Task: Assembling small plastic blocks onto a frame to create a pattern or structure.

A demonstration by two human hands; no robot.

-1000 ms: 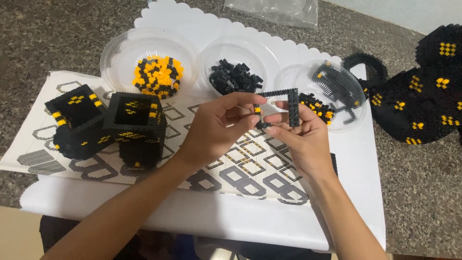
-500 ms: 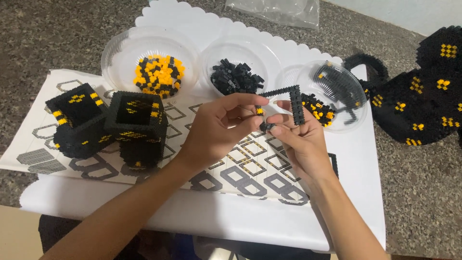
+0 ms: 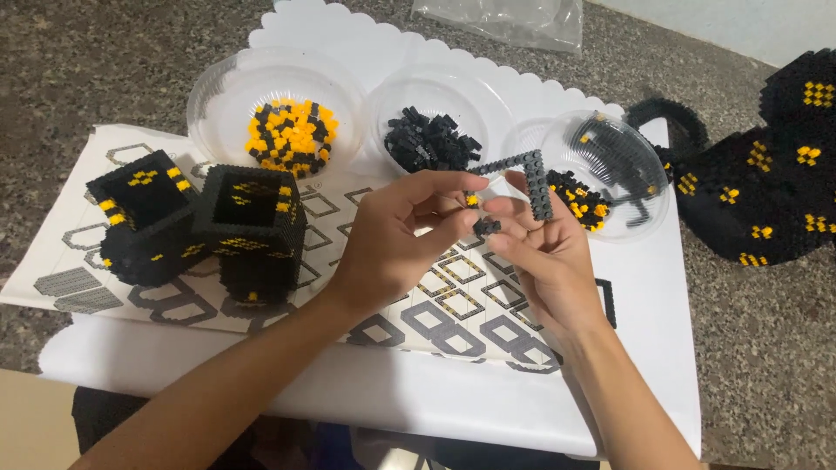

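Mid-assembly: left hand (image 3: 392, 239) pinching a tiny yellow brick (image 3: 472, 200) at fingertips; right hand (image 3: 540, 252) closed on an L-shaped black strip (image 3: 531, 178) above the instruction sheet (image 3: 435, 305). Next likely needs careful stud alignment, then firm pressing.

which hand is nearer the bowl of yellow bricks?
Left. The left hand sits just right of and below the bowl of yellow bricks, apart from it. The right hand is farther right, beyond the left hand.
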